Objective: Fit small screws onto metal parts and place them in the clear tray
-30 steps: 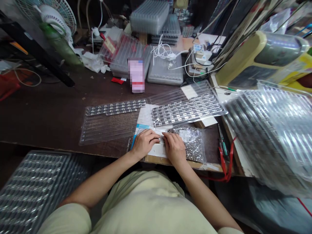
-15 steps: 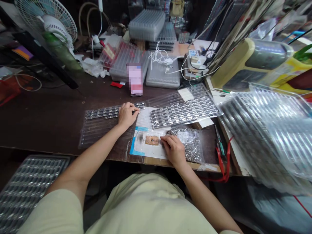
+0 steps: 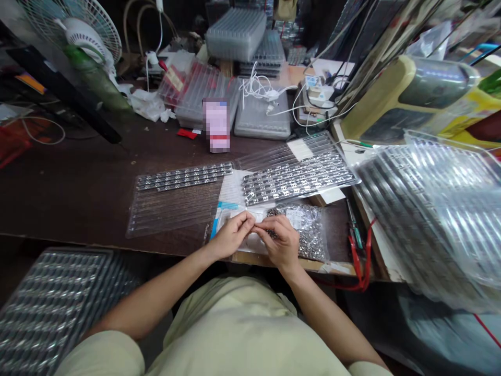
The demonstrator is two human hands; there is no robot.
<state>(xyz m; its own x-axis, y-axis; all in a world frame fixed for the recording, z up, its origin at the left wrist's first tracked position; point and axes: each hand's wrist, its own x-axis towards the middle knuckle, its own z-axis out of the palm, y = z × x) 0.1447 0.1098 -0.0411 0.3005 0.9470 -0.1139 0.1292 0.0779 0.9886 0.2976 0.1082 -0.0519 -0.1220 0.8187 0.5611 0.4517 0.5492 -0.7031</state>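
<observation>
My left hand [image 3: 230,236] and my right hand [image 3: 284,243] meet fingertip to fingertip at the front of the table. Both are closed in a pinch; whatever lies between the fingertips is too small and covered to name. Beneath them is a white and blue sheet [image 3: 227,205], with a small clear tray mostly hidden by the hands. Beside my right hand lies a clear bag of small metal parts [image 3: 313,235]. Behind the hands, a clear ribbed tray [image 3: 176,209] has rows of small dark-and-silver parts [image 3: 183,175] along its far side, and a second ribbed tray [image 3: 297,177] carries more such rows.
A phone [image 3: 217,125] stands upright behind the trays. To the right are a screwdriver [image 3: 355,230], a red strap [image 3: 368,256] and stacked clear trays [image 3: 422,219]. More filled trays [image 3: 50,303] stand low at the left. A fan [image 3: 78,34] and white cables [image 3: 258,91] are farther back.
My left hand has moved from the left tray's part rows toward me and right, meeting my right hand. The small tray with its brown piece is now mostly covered. My right hand stays about in place.
</observation>
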